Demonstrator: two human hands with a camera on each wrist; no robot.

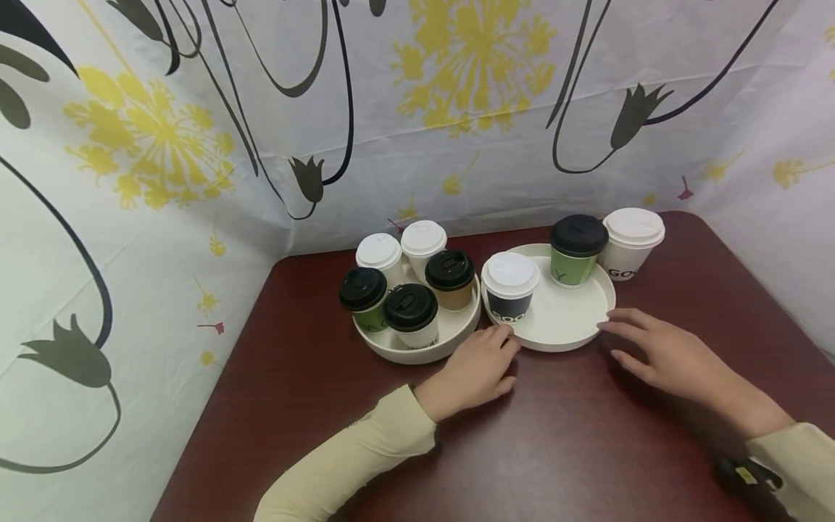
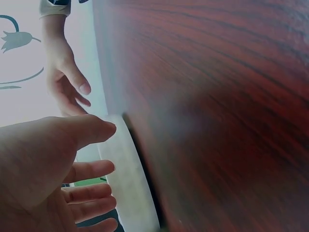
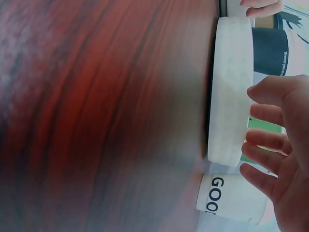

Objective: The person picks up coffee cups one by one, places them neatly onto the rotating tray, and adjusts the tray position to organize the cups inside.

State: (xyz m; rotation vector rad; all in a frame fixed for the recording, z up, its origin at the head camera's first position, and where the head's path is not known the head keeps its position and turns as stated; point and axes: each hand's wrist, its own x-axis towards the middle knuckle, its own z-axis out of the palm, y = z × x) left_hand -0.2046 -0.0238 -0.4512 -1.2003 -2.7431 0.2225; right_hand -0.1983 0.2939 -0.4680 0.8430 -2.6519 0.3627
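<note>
A round white tray [image 1: 567, 322] carries a white-lidded paper cup with a dark band [image 1: 511, 290] and a green paper cup with a black lid [image 1: 574, 254]. My left hand [image 1: 470, 373] is at the tray's front left edge, fingers loosely extended and fingertips right at the rim. On the other side, my right hand [image 1: 672, 359] has its fingertips at the tray's right rim, thumb apart. The right wrist view shows the fingers [image 3: 263, 140] spread beside the tray wall [image 3: 231, 92]. Neither hand grips anything.
Left of this tray stands a second round tray [image 1: 417, 357] with several lidded cups, among them a black-lidded white cup [image 1: 412, 315]. A larger white cup [image 1: 629, 246] stands on the table behind the right tray's edge. Patterned fabric [image 1: 365, 145] hangs behind the dark red table [image 1: 522, 449].
</note>
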